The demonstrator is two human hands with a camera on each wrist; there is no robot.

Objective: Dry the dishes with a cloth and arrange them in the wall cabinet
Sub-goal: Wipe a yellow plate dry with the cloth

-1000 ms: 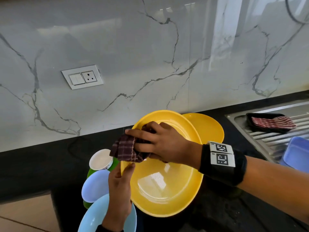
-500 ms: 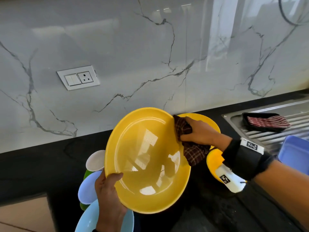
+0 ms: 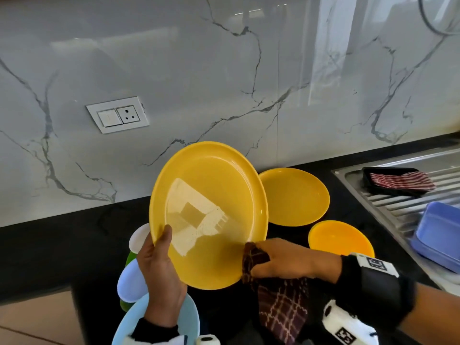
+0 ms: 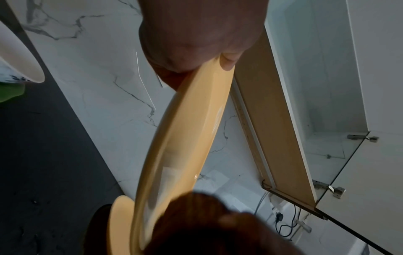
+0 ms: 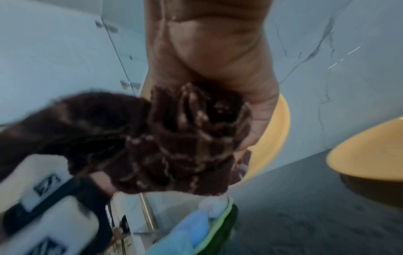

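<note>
A large yellow plate [image 3: 209,215] is held tilted above the black counter, its glossy face toward me. My left hand [image 3: 159,270] grips its lower left rim, thumb on the face; in the left wrist view the yellow plate [image 4: 185,138] shows edge-on under the left hand [image 4: 196,34]. My right hand [image 3: 286,262] holds a dark maroon checked cloth [image 3: 278,307] against the plate's lower right edge. The right wrist view shows the cloth [image 5: 174,146] bunched in the right hand [image 5: 218,60].
Two more yellow plates [image 3: 293,195] [image 3: 341,237] lie on the counter [image 3: 62,245] behind. White, blue and green dishes [image 3: 134,277] are stacked lower left. A steel drainboard [image 3: 398,202] at right carries a black tray with a striped cloth [image 3: 400,180] and a blue container [image 3: 438,232]. The open wall cabinet [image 4: 283,120] hangs overhead.
The right hand slid the cloth from the plate's upper right rim down to its lower right edge. The plate turned slightly in the left hand, uncovering the plates behind.
</note>
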